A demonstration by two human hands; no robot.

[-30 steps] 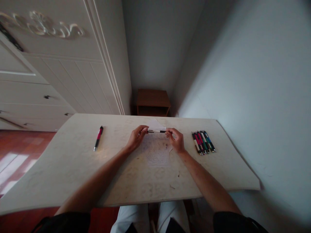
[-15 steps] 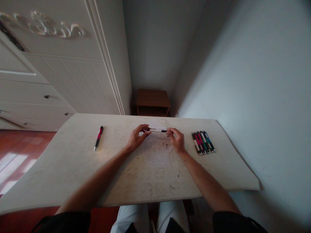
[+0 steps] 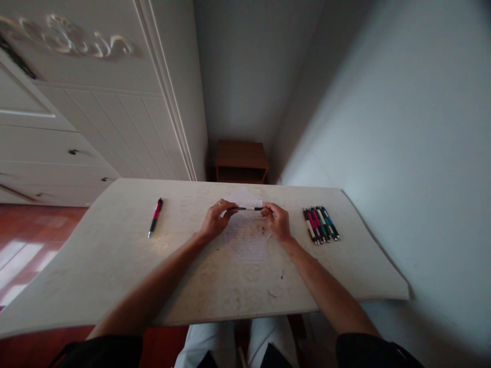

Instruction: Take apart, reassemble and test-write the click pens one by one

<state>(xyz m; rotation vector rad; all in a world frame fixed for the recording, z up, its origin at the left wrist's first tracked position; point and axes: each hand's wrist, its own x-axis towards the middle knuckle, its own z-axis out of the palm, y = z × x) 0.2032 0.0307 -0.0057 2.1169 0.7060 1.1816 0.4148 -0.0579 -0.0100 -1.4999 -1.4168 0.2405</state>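
- Black-and-white pen [image 3: 251, 208]: held roughly level between both hands, mid-desk [image 3: 184, 286], by the far part of the handwritten sheet [image 3: 247, 243]. Can't tell if it touches paper.
- Left hand [image 3: 217, 220]: grip pinched on the pen's left end.
- Right hand [image 3: 279, 221]: grip pinched on its black right end.
- Left stretch looks thinner and darker; can't tell if it's a separate piece. If so, an uneven pull or twist could pop it loose.
- Fingertip contact only: one side slips, pen tilts; both slip, it drops and probably rolls.
- Side-by-side pens [image 3: 321, 225], right of the right hand, apart from it: a wide right-arm swing could scatter them.
- Red-and-black pen [image 3: 155, 218], alone, well left: a left-forearm sweep could roll it.
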